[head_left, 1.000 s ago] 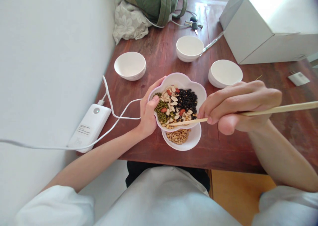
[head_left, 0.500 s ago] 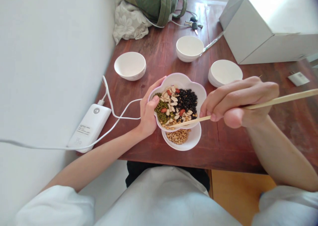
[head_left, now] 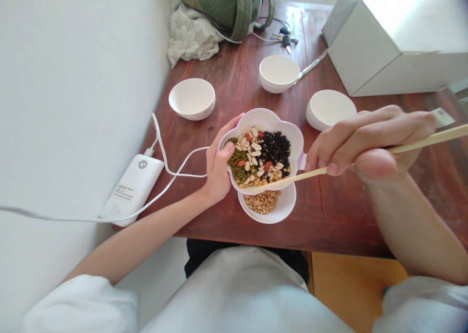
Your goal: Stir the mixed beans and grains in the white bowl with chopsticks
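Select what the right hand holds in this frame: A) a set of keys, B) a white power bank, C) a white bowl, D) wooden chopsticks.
D: the right hand holds the wooden chopsticks in its fingers, their tips reaching the rim of the flower-shaped bowl.

a wooden table (head_left: 329,221) with a reddish top runs along a white wall (head_left: 80,104). three white bowls stand on it: one (head_left: 192,99) near the wall, one (head_left: 279,73) further back, and one (head_left: 331,109) tilted at the right. a white power bank (head_left: 132,190) lies at the table's near left, its white cable (head_left: 183,174) trailing across the wood. at the back are a green backpack (head_left: 223,6), a floral cloth (head_left: 190,33) and keys (head_left: 286,40). a big white box (head_left: 395,45) sits back right, with a small card (head_left: 442,117) beyond it.
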The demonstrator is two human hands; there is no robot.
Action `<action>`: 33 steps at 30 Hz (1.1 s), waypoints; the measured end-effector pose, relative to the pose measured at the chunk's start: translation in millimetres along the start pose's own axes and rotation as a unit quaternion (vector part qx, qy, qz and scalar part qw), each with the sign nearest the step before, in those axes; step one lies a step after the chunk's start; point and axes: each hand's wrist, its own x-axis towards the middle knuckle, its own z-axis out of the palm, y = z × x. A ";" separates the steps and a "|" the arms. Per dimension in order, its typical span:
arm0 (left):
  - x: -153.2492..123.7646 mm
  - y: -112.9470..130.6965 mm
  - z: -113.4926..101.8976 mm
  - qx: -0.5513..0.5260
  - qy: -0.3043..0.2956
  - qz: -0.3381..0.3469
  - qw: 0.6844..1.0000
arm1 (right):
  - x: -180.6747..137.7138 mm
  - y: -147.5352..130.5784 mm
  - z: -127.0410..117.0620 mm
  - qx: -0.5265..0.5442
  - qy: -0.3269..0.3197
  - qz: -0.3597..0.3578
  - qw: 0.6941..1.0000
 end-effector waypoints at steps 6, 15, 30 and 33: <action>-1.1 0.9 -0.3 -0.001 -0.001 -0.006 1.000 | 0.2 1.6 6.5 -0.009 -0.029 -0.003 1.000; -3.2 6.5 -5.7 0.022 -0.013 -0.026 0.999 | -0.2 8.6 13.7 0.000 -0.034 -0.044 0.998; -6.0 15.8 -6.0 0.030 0.007 -0.059 0.998 | 0.7 5.4 13.1 -0.014 -0.040 -0.025 0.999; -6.8 17.7 -5.8 0.045 0.016 -0.065 0.997 | -0.6 6.4 17.1 -0.007 -0.036 -0.024 0.999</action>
